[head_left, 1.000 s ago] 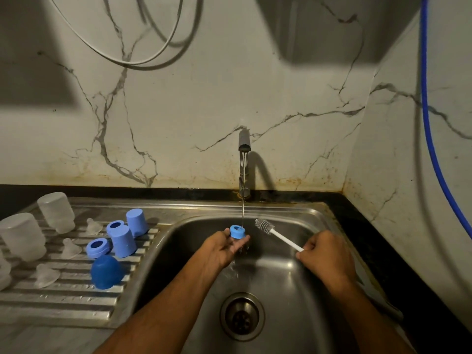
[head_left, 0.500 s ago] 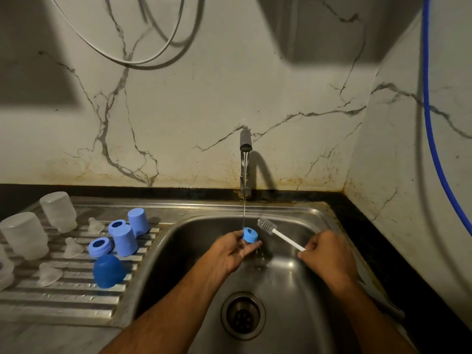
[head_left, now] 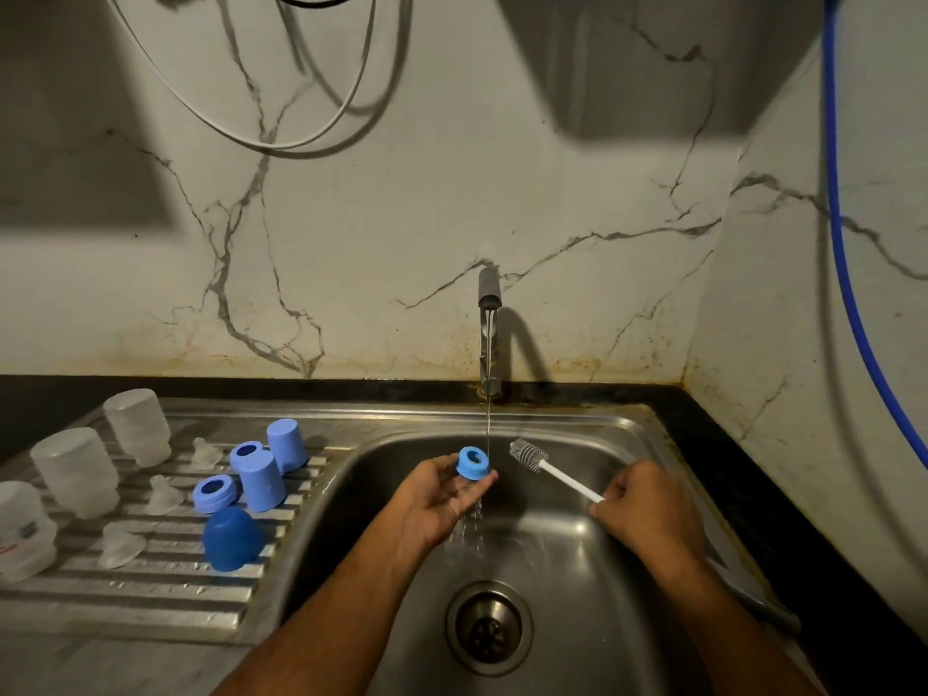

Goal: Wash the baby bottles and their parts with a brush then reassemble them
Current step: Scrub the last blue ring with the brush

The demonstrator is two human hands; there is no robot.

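Since the last frame my left hand [head_left: 442, 494] has drawn the blue ring [head_left: 473, 463] slightly left, so the stream now grazes its right edge. Its fingers [head_left: 479, 482] grip the ring over the sink [head_left: 577, 545]. My right hand [head_left: 648, 509] clasps the brush [head_left: 530, 455], bristles just beside the ring.

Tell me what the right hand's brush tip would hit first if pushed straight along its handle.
Probably the water stream, then the blue ring in the left hand. The right hand aims the brush up-left toward them; depth is unclear.
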